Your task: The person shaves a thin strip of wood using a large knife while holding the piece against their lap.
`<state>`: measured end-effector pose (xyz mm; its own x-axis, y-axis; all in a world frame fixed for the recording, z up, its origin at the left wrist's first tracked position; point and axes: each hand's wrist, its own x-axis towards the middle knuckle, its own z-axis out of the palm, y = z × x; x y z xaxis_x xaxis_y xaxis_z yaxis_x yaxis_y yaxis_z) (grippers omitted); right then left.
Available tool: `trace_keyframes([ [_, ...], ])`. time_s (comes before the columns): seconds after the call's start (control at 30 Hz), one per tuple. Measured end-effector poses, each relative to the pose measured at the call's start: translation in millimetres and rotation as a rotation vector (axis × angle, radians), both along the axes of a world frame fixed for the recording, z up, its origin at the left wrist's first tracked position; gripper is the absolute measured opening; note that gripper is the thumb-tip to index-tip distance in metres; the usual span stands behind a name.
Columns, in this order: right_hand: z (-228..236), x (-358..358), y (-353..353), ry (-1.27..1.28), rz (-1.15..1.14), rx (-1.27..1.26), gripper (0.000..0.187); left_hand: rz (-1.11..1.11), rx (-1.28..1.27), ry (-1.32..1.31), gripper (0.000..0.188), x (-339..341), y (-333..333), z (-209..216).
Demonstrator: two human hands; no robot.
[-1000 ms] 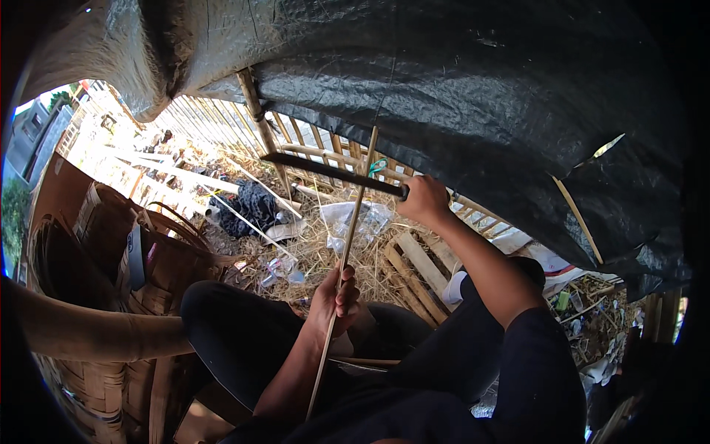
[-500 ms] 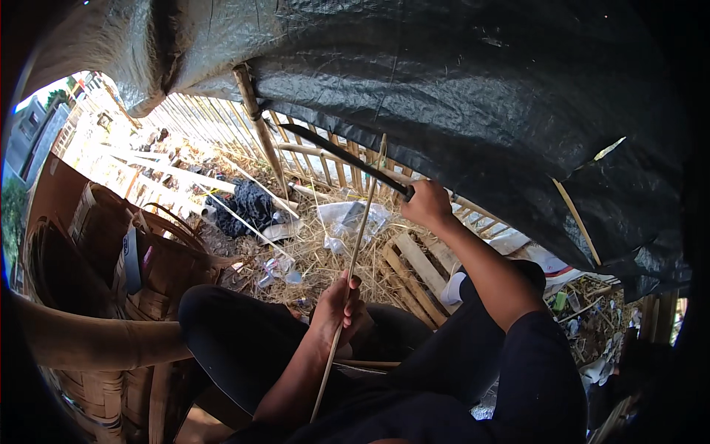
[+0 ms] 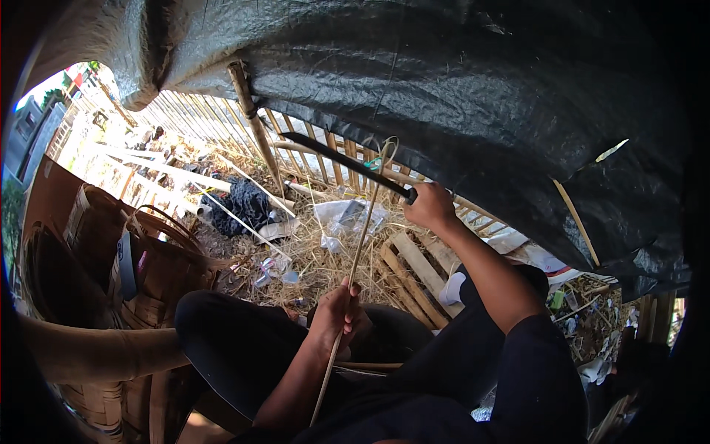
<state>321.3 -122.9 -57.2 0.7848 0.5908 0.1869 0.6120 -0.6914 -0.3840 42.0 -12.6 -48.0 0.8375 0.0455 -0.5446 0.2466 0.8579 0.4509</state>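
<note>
Above the person's dark-trousered legs (image 3: 237,340), a slender pale strip (image 3: 361,237) runs aslant, its upper end leaning to the right and curling into a thin loop. Around the strip's lower half, the left hand (image 3: 336,314) forms a closed grip. Just right of the strip's upper part, the right hand (image 3: 431,207) has its grip wrapped about the handle of a long dark knife (image 3: 333,155); the blade crosses the strip below its tip and points leftward, though whether the edge bites into the strip cannot be told. Behind the strip's upper end stands a slatted fence (image 3: 334,170), with a black sheet (image 3: 481,96) above. Left of the strip lie straw (image 3: 307,251), clear plastic (image 3: 347,214) and, farther off, a crumpled dark cloth (image 3: 240,207). Wooden pieces (image 3: 421,263) lie to the strip's right; woven basketry (image 3: 163,274) and a thick bamboo pole (image 3: 111,351) are well to its left.
</note>
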Motion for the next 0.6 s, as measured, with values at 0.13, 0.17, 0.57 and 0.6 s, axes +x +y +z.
trace_keyframes([
  [0.13, -7, 6, -4, -0.147, 0.171, -0.036, 0.016, 0.017, -0.036, -0.01, 0.03, -6, 2, 2],
  [0.17, 3, 6, -2, -0.044, 0.063, -0.039, 0.015, 0.03, -0.035, -0.006, 0.03, -10, 1, 4],
  [0.57, -7, 8, -18, -0.005, -0.038, -0.056, 0.013, 0.029, -0.18, -0.066, 0.031, -10, -5, 6],
  [0.6, -7, 16, -20, 0.071, -0.188, -0.058, 0.018, 0.022, -0.137, -0.062, 0.032, -9, -6, 8],
])
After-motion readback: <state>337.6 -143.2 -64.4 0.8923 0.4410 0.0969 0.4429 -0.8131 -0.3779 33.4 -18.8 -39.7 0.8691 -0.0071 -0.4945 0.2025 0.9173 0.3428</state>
